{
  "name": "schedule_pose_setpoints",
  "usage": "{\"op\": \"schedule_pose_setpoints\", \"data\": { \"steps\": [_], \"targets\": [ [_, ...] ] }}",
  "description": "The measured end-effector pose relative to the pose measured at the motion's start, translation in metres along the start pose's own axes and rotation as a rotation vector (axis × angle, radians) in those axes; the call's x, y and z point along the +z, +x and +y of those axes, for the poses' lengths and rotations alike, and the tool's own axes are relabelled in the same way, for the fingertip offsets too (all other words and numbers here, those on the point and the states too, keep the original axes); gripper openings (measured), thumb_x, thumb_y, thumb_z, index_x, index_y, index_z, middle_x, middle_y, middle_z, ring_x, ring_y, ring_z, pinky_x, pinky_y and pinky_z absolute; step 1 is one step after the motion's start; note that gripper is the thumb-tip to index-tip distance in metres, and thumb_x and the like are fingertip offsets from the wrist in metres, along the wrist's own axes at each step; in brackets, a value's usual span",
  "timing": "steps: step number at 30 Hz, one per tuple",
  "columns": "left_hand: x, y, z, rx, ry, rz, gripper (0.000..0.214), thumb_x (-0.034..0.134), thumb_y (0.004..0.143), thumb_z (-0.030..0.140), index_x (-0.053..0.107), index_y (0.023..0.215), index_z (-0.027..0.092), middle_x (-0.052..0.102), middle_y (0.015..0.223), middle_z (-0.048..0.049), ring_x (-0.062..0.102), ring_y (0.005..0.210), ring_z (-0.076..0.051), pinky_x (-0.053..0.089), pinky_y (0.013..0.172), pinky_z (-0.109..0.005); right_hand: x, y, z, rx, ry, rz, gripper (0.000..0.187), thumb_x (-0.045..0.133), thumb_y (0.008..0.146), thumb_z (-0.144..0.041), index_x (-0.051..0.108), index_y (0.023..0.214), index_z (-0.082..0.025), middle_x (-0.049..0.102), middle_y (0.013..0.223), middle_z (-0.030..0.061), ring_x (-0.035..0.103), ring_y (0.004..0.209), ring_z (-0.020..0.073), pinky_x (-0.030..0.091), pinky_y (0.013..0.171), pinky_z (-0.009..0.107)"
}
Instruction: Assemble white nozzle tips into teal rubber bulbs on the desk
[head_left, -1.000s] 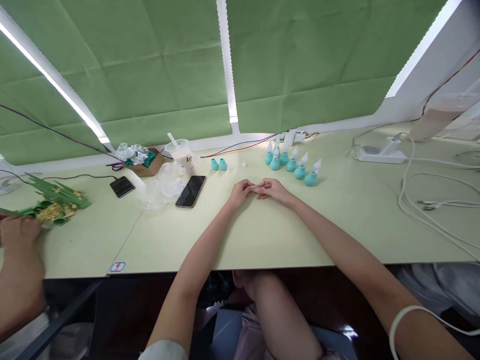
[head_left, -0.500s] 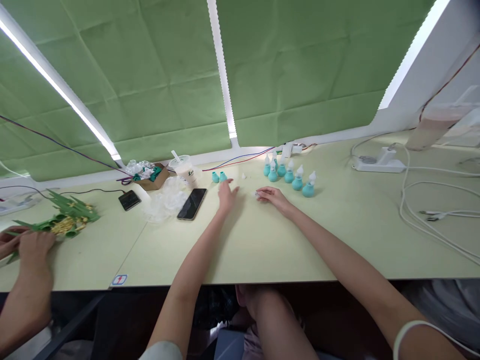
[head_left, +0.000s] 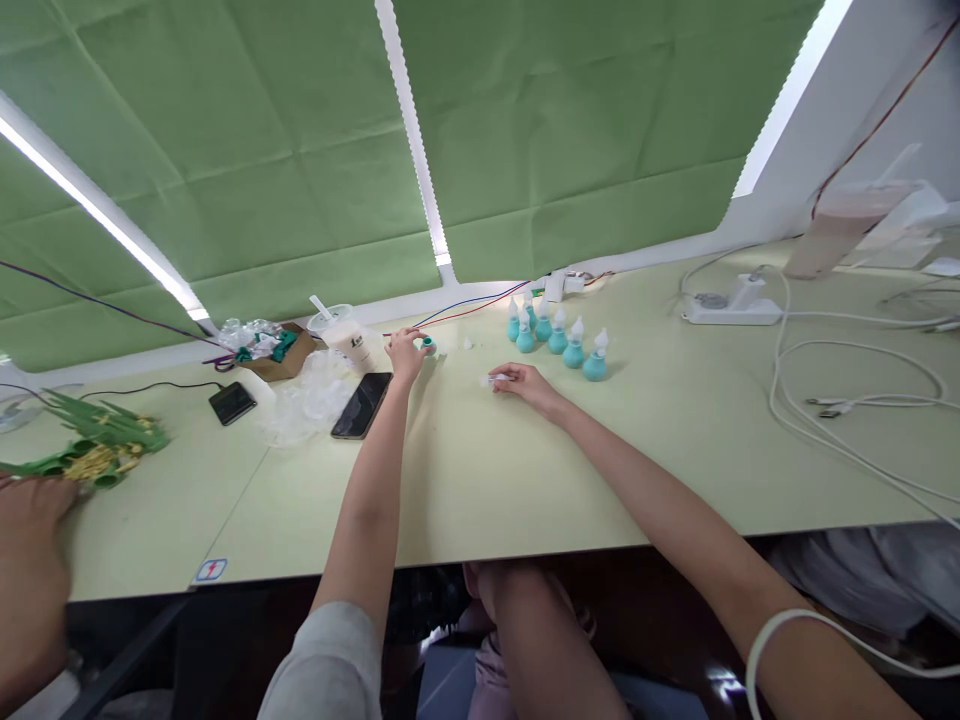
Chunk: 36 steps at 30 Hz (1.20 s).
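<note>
Pinching small translucent white plastic nozzle (head_left: 489,380) at fingertips, right hand (head_left: 525,382) resting on pale green tabletop (head_left: 480,480). Farther back, well apart, left hand (head_left: 405,356) touching small teal rubber bulb (head_left: 427,345); grip impossible to tell.

Even, bright daylight through gaps in the green blinds (head_left: 525,150); fisheye-bent edges, soft shadows, slight blur.

- The bare pale green tabletop (head_left: 487,470) lies open across the near middle.
- Far left, a black smartphone (head_left: 362,404), crumpled clear plastic wrappers (head_left: 304,392) and a lidded drink cup (head_left: 343,337) crowd together.
- Far centre, teal rubber bulbs with white tips (head_left: 559,338) stand clustered.
- On the right, looped white cables (head_left: 847,400) sprawl.
</note>
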<state>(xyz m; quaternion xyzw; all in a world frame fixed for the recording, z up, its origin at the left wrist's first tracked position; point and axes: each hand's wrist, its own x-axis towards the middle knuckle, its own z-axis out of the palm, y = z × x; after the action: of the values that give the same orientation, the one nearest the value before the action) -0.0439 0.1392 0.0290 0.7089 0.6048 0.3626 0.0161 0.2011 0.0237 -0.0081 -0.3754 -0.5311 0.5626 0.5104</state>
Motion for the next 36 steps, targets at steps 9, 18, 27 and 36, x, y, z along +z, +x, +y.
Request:
{"op": "schedule_pose_setpoints", "data": {
  "steps": [9, 18, 27, 36],
  "targets": [
    [-0.035, -0.055, 0.042, 0.017, -0.775, -0.058, 0.032, 0.054, 0.080, 0.044, 0.052, 0.107, 0.026, 0.064, 0.103, -0.0032, 0.059, 0.091, -0.014, 0.045, 0.078, -0.028, -0.003, 0.003, 0.007, -0.049, -0.036, 0.015, 0.040, 0.077, 0.055, -0.042, 0.065, 0.085, -0.019, 0.066, 0.078, 0.0008, 0.061, 0.075, 0.0127, 0.046, 0.083, 0.029],
    [0.005, -0.108, 0.068, 0.093, -0.463, -0.332, 0.042, 0.055, 0.080, 0.028, 0.053, 0.121, 0.022, 0.056, 0.105, -0.0078, 0.051, 0.100, -0.020, 0.037, 0.095, -0.034, -0.008, 0.004, 0.012, -0.114, -0.153, 0.097, 0.045, 0.073, 0.061, -0.044, 0.066, 0.099, -0.019, 0.069, 0.086, 0.0036, 0.063, 0.075, 0.0153, 0.049, 0.082, 0.033],
    [0.002, -0.112, 0.067, 0.119, -0.419, -0.319, 0.026, 0.059, 0.077, 0.034, 0.060, 0.098, 0.018, 0.064, 0.095, -0.0051, 0.057, 0.088, -0.019, 0.042, 0.085, -0.030, -0.007, 0.005, 0.015, -0.144, -0.248, 0.107, 0.034, 0.072, 0.063, -0.039, 0.068, 0.090, -0.018, 0.067, 0.079, 0.0029, 0.063, 0.070, 0.0161, 0.049, 0.073, 0.030],
    [0.002, -0.116, 0.070, 0.166, -0.363, -0.298, 0.029, 0.059, 0.077, 0.041, 0.062, 0.094, 0.018, 0.066, 0.091, -0.0025, 0.059, 0.080, -0.016, 0.045, 0.075, -0.026, -0.004, -0.003, 0.004, -0.123, -0.239, 0.086, 0.036, 0.074, 0.060, -0.041, 0.069, 0.085, -0.017, 0.066, 0.074, 0.0021, 0.062, 0.067, 0.0158, 0.049, 0.071, 0.030]
  ]
}}
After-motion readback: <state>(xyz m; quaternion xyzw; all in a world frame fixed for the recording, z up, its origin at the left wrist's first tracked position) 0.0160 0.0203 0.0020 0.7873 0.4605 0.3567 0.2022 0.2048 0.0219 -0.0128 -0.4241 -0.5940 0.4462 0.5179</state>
